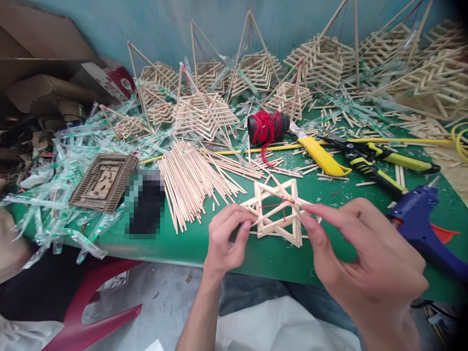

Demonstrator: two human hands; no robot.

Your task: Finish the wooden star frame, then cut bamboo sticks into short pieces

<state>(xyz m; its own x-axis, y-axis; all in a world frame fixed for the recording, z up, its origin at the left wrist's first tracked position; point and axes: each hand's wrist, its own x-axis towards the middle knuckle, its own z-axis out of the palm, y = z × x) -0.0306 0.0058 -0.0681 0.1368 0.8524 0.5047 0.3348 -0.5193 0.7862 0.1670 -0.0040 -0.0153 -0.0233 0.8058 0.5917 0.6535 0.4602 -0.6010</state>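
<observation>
A star-shaped frame of thin wooden sticks [278, 226] lies near the front edge of the green table, with red thread across its middle. My left hand [228, 239] pinches the left point of this frame between thumb and fingers. On the other side, my right hand [358, 248] is closed, thumb and forefinger pinching a stick at the frame's right upper part. Whether that stick is fixed to the frame I cannot tell. Just behind lie a heap of loose wooden sticks [192, 180] and a black spool wound with red thread [268, 126].
Right of the spool lie a yellow utility knife [320, 153], black-and-green cutting pliers [373, 153] and a blue glue gun [420, 219]. Several stacked stick structures [204, 114] line the wall. Plastic wrappers [58, 195] and a cardboard tray [104, 183] are at left.
</observation>
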